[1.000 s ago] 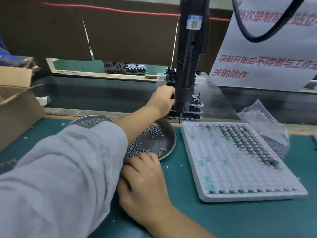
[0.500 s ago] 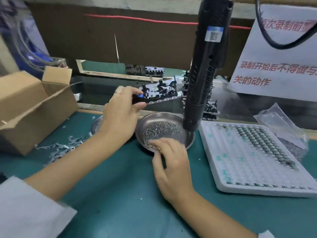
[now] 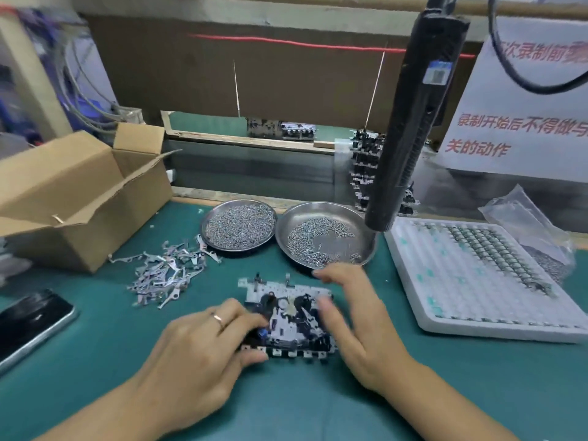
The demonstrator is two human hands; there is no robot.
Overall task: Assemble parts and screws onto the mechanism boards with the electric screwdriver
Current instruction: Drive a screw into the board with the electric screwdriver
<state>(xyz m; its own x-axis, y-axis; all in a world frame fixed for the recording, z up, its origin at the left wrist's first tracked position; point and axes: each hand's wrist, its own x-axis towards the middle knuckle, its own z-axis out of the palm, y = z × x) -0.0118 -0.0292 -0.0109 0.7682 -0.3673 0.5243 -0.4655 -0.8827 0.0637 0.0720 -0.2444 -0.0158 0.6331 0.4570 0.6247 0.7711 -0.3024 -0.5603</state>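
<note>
A mechanism board lies flat on the bench near the middle of its front edge, between the two hands. The left hand grips the board's left end, thumb curled under the near edge and fingers curled over the top. The right hand hovers over the right end with fingers spread and fairly straight; it is blurred, and whether a screw sits at its fingertips cannot be told. The screwdriver hangs unheld above the bench's back right, its tip over the rim of the right dish of screws. A second dish, also full of screws, stands just left of it, and a heap of stamped metal levers lies toward the left. A white tray at the right edge holds small round parts in its far rows only. More boards are stacked at the back. Judged from this, the board has just been positioned: parts and screws remain to be placed and driven.
</note>
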